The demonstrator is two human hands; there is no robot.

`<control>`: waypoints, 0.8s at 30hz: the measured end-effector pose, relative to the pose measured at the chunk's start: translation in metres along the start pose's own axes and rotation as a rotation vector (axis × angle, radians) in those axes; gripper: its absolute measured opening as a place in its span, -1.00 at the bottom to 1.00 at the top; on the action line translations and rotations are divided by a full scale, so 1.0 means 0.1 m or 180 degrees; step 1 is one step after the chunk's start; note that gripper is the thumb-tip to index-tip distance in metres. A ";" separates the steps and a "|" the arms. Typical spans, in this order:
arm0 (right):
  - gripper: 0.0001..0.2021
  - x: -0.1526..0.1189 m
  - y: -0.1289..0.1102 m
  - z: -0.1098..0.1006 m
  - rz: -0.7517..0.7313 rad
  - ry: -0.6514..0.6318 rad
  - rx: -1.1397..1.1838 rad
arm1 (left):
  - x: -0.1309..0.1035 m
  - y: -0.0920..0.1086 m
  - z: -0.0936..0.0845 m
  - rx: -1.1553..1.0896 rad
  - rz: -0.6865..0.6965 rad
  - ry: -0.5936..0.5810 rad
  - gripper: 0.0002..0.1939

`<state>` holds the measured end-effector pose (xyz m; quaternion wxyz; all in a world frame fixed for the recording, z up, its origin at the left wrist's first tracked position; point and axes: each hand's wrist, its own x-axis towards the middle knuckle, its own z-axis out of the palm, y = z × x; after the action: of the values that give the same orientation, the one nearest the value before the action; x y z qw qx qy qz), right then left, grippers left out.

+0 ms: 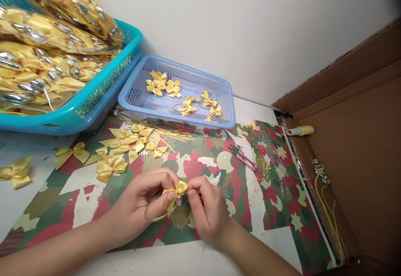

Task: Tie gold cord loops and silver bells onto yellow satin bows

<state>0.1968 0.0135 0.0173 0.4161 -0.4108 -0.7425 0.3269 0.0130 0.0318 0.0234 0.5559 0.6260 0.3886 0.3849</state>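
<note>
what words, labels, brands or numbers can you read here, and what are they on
No readable text anywhere.
Red, green and cream patterned paper: stars and other shapes, no lettering made out.
Clear plastic bags of gold bows: no label made out.
Pink-handled metal snips and white-and-yellow tube: any marking is too small or blurred to read.

Wall: we see a plain, smooth off-white wall behind the work surface.
Table: we look down on a flat white tabletop, bare along its near edge.
Covering: over it we find red, green and cream patterned paper with stars, torn to white in patches.
Right side: we see tall brown cardboard panels standing upright.
Light: we get soft, fairly even light, darker at the upper right corner.
</note>
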 end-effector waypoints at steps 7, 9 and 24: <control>-0.78 0.00 0.01 0.00 0.0380 -0.0285 0.0376 | -0.01 -0.15 0.00 -0.1112 -0.0737 -0.0258 -0.61; -0.77 0.00 0.02 0.00 0.0410 -0.0296 0.0369 | 0.00 -0.17 0.00 -0.1288 -0.0880 -0.0307 -0.62; -0.83 0.02 -0.05 -0.02 -0.0341 0.0346 -0.0560 | 0.06 -0.07 0.03 -0.0865 -0.1145 -0.0113 -0.67</control>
<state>0.1963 0.0139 0.0228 0.4349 -0.4226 -0.7656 0.2150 0.0174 0.0366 0.0167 0.7015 0.4727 0.4287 0.3173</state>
